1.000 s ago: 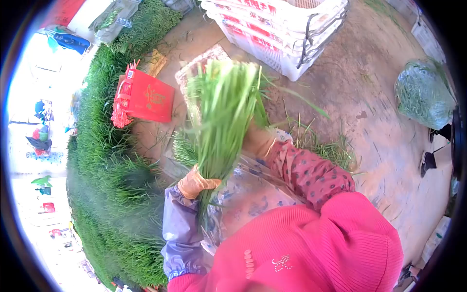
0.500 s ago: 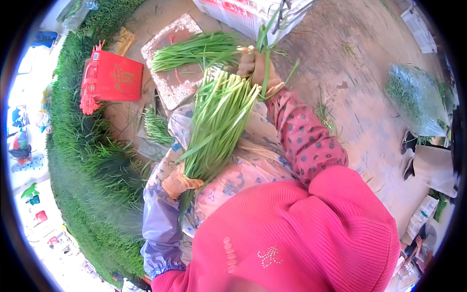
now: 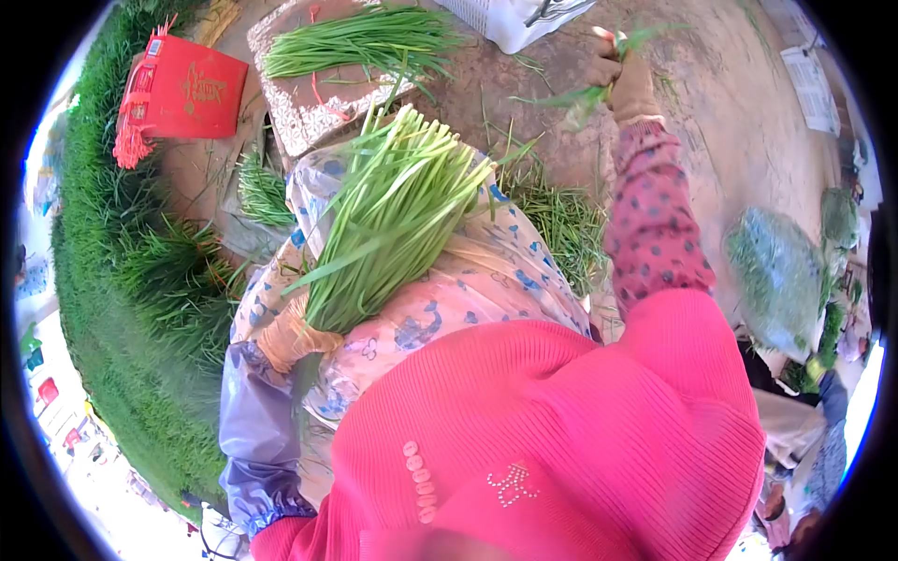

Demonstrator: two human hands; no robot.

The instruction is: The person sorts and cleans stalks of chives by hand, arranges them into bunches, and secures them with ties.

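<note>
A thick bunch of garlic chives (image 3: pixel 398 220) lies across my apron-covered lap, pale cut ends pointing up and right. My left hand (image 3: pixel 295 335), in a tan glove, is closed around the leafy lower end. Out to the upper right, my right hand (image 3: pixel 629 82) is closed on a few loose chive leaves (image 3: pixel 585 101), which stick out on both sides of the fist. Pale coverings show at its fingertips. Ahead of my lap, another bundle of chives (image 3: pixel 360 42) rests on a patterned board (image 3: pixel 304 117), with a red tie (image 3: pixel 323 93) beneath it.
A red box (image 3: pixel 201 89) with red ties stands at the left, before a long bank of chives (image 3: pixel 122 374). Leaf scraps (image 3: pixel 561 220) litter the floor right of my lap. A white crate (image 3: pixel 510 23) is at the top, a plastic bag of greens (image 3: pixel 772 276) at right; another person (image 3: pixel 828 439) is beyond.
My right hand has moved away from the bunch, up and to the right, with loose leaves in it. My left hand still holds the bunch on my lap. The view has shifted.
</note>
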